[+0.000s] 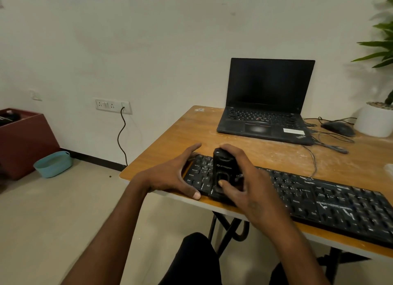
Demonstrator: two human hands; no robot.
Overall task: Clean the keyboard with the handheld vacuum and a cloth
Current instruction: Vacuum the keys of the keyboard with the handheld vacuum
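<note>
A black keyboard (331, 201), dusted with white specks, lies along the near edge of the wooden table (265, 150). My right hand (248, 184) grips a black handheld vacuum (223, 167) that stands upright on the keyboard's left part, thumb on its front. My left hand (172, 174) holds the keyboard's left end, fingers over the far edge and thumb on the near edge. No cloth is in view.
An open black laptop (265, 112) sits at the back of the table, with a mouse (338, 128), cables and a white plant pot (374, 119) to its right. White dust streaks the tabletop. On the floor at left stand a teal basket (53, 163) and a brown box (23, 140).
</note>
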